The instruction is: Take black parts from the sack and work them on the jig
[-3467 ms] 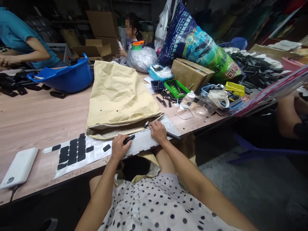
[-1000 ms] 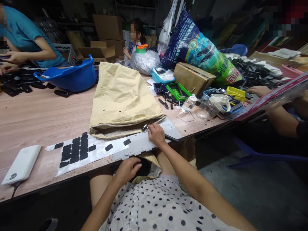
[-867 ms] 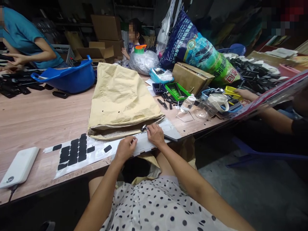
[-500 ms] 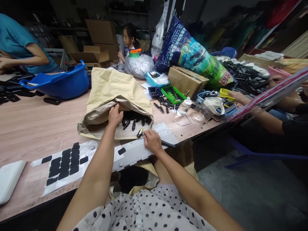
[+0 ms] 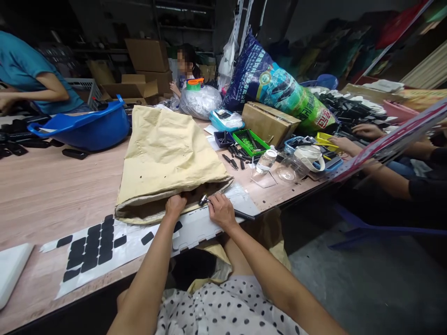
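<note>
A cream woven sack [image 5: 167, 149] lies on the table with its mouth toward me. My left hand [image 5: 175, 205] is closed at the sack's upper lip, its fingertips partly hidden by the opening. The inside is dark, and I cannot make out its contents. Just right of it, my right hand [image 5: 222, 209] is wrapped round a hammer [image 5: 244, 215]. Its shiny metal head points left, beside the sack's mouth, and the black handle sticks out to the right. Under both hands lies a pale flat sheet [image 5: 199, 226] along the table edge.
Black rounded stickers [image 5: 92, 246] lie on backing paper at left, near a white block [image 5: 14, 267]. A blue basin [image 5: 87, 125] stands behind. To the right are a green tray [image 5: 253, 142], a bottle [image 5: 266, 160] and a clear jug [image 5: 291, 170]. A co-worker's hands [image 5: 344, 144] work far right.
My left hand has come down and toward me with the sack's lip. The mouth is flatter, and the black pieces inside no longer show. My right hand stays on the hammer.
</note>
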The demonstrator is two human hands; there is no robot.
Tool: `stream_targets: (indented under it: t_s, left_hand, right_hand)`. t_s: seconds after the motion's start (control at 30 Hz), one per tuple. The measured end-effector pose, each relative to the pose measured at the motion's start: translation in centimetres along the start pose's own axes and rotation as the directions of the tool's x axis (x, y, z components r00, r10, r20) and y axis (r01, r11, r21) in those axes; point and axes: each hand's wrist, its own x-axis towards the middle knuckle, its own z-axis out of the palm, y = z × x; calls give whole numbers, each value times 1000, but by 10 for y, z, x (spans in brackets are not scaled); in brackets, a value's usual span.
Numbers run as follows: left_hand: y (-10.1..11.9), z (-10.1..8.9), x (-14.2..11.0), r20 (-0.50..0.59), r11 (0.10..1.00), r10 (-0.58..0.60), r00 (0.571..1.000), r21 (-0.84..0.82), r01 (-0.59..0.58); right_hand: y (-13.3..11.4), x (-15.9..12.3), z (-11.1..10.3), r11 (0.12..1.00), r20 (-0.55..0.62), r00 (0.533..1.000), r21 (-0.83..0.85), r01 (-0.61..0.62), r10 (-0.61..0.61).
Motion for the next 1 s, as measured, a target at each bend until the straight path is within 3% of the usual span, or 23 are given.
stream_targets:
  t_s: [0.07, 0.23, 0.33, 0.53, 0.8, 1.0]
  left_hand:
    - [-4, -5, -19, -9, 998, -3, 1000, 57, 4]
    - [-17, -14, -74, -71, 962, 271, 960, 48, -268]
    - [-22, -12, -90, -79, 951, 307, 948, -12, -309]
    - [-21, -11, -86, -68, 956, 278, 958, -81, -283]
    - [-13, -13, -87, -26, 958, 254, 967, -129, -256]
    - [-11, -12, -86, -15, 962, 233, 972, -145, -232]
  right_hand:
    - [0, 0, 0, 1000, -3, 1000, 3, 3, -3]
    - [1, 1, -1, 1000, 9, 1000, 5, -5, 5]
    - [4, 2, -2, 1000, 22, 1000, 15, -6, 6]
    - [7, 4, -10, 993, 44, 999, 117, -26, 21]
    - [-30, -13, -19, 904, -49, 999, 426, 31, -11]
    - [-46, -20, -26, 897, -48, 997, 436, 78, -63]
